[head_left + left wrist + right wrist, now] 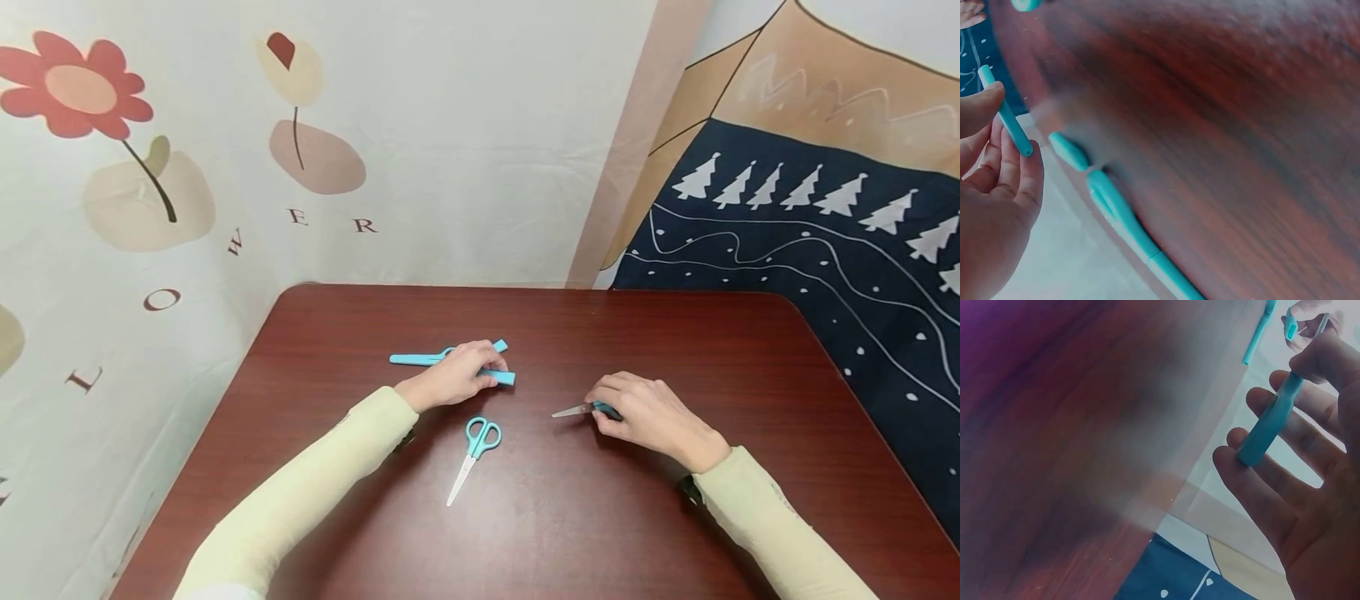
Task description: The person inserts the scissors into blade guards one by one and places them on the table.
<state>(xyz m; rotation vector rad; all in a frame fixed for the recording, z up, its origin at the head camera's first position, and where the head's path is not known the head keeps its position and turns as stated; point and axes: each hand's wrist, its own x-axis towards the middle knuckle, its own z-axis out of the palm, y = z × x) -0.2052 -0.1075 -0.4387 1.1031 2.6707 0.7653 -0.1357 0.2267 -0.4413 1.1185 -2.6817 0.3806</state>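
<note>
My left hand (459,372) pinches a slim light-blue scissors cover (1015,128) between thumb and fingers, above the table. Across from it, my right hand (647,414) holds a pair of scissors by its teal handle (1266,431); the metal blades (572,411) point left, toward the left hand. Nearer the front, another pair of scissors (477,447) lies uncovered, handles away from me and blades toward me. Behind the left hand lie covered scissors (417,359), their handles partly hidden by that hand. A separate blue piece (500,345) shows just beyond its fingers.
The dark reddish-brown table (675,333) has rounded far corners. A pale cloth with printed flowers and letters (465,183) hangs behind it. At the right hangs a dark-blue cloth with white trees (787,250).
</note>
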